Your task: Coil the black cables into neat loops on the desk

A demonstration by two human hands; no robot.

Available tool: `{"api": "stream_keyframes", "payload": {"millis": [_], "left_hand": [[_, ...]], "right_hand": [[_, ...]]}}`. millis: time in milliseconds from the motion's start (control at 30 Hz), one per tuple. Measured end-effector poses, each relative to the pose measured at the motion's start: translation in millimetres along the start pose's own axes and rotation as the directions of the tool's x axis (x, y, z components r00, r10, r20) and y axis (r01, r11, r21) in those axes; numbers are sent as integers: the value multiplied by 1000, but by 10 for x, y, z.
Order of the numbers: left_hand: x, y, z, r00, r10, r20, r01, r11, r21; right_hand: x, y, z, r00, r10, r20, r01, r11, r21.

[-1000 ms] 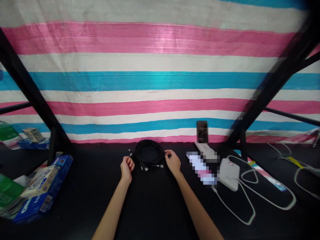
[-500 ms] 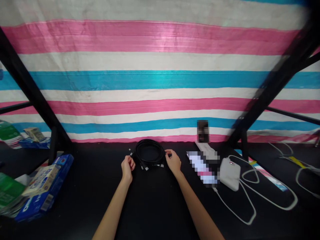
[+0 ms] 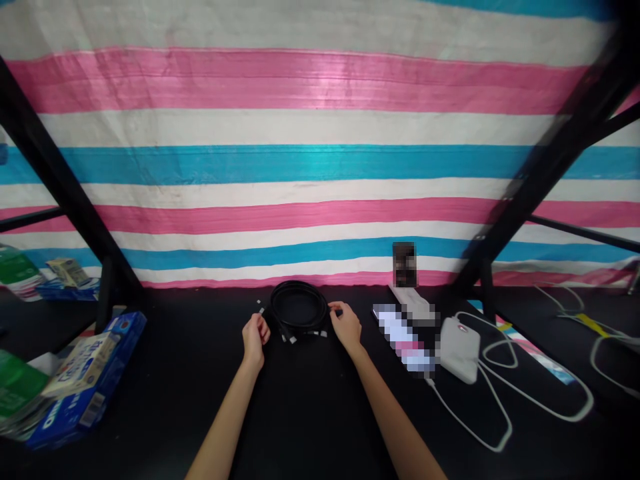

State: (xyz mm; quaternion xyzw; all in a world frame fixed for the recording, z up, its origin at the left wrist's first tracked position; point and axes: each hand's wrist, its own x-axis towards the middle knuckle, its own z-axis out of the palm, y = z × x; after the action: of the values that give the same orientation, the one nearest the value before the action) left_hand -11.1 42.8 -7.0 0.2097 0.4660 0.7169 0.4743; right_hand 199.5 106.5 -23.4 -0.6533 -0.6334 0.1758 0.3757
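A coil of black cable point(image 3: 299, 309) with small white-tipped ends lies on the black table point(image 3: 300, 413) near the striped backdrop. My left hand point(image 3: 255, 337) sits at the coil's left side with fingers curled in a pinch at the cable's edge. At the coil's right rim, my right hand point(image 3: 346, 325) has its fingers closed on the cable.
A white power bank point(image 3: 459, 349) with long white cords point(image 3: 520, 393) lies to the right, beside a blurred phone point(image 3: 403, 333) and a small stand point(image 3: 404, 264). Blue snack boxes point(image 3: 75, 393) are piled at the left. Black frame struts point(image 3: 65, 193) cross both sides.
Almost nothing: both hands stay on the coil. The left hand's fingers have shifted slightly closer to the cable.
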Motion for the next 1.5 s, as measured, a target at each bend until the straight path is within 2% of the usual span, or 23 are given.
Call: {"api": "stream_keyframes", "payload": {"millis": [667,867,1033,1133,1200,1267,1400,1500], "left_hand": [[-28,10,8,999,38,3,-38,999,30],[-40,22,15,995,95,-18,-92,989,118],[-41,17,12,982,191,-12,-180,944,276],[-85,16,17,937,347,-37,-304,862,406],[-138,34,29,878,478,-32,-402,771,494],[-197,59,52,814,580,20,-489,666,564],[-293,58,115,735,638,230,-614,482,626],[-336,-7,142,654,604,455,-702,261,663]], "right_hand": [[0,17,11,1000,-5,-5,5,1000,11],[0,3,0,1000,6,-4,-6,1000,27],[2,-6,-3,1000,30,-4,-30,999,37],[1,-9,4,999,36,-6,-36,999,35],[-4,-13,4,999,33,-8,-33,999,33],[-13,-21,-3,1000,28,-12,-28,999,33],[-32,-35,-24,1000,18,-21,-18,999,33],[-44,-33,-33,1000,13,-23,-13,999,32]]}}
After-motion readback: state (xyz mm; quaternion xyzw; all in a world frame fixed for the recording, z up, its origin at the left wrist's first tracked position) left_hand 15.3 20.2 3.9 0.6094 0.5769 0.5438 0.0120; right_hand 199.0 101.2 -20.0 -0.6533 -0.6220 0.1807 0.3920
